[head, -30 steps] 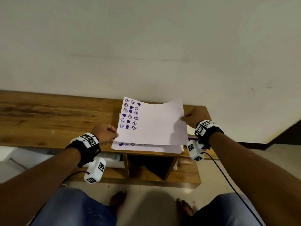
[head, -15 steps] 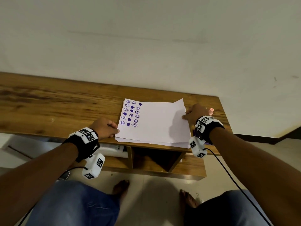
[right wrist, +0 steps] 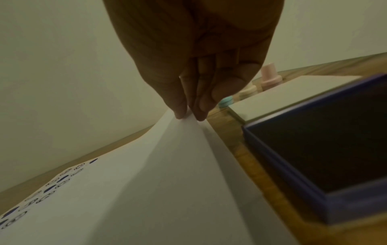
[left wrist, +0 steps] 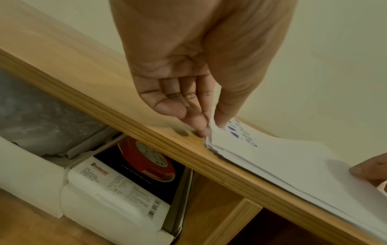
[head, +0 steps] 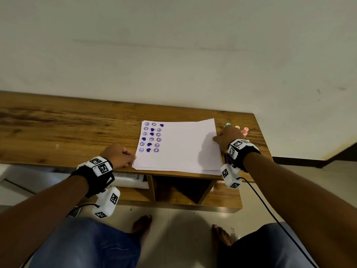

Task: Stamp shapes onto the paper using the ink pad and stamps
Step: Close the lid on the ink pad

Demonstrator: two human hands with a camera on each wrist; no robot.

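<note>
A white sheet of paper (head: 183, 146) with three columns of purple smiley and heart stamps along its left side lies on top of a paper stack (left wrist: 222, 151) on the wooden table (head: 67, 128). My left hand (head: 123, 155) pinches its near left corner (left wrist: 211, 131) between thumb and fingers. My right hand (head: 226, 137) pinches the right edge (right wrist: 188, 116), lifted slightly. Right of the paper stands an open blue ink pad (right wrist: 326, 154). Behind it stand a teal stamp (right wrist: 225, 101), a cream stamp (right wrist: 249, 90) and a pink stamp (right wrist: 270, 75).
The table backs onto a pale wall (head: 173, 55). Under the top is a shelf with a white box (left wrist: 117, 190) showing a red reel, beside an open cubby (head: 179, 188). My knees and bare feet (head: 142, 223) are below the front edge.
The stamped sheet, held up in the air a second ago, has come down flat onto the stack. Both hands still hold its edges. The head view has tilted down.
</note>
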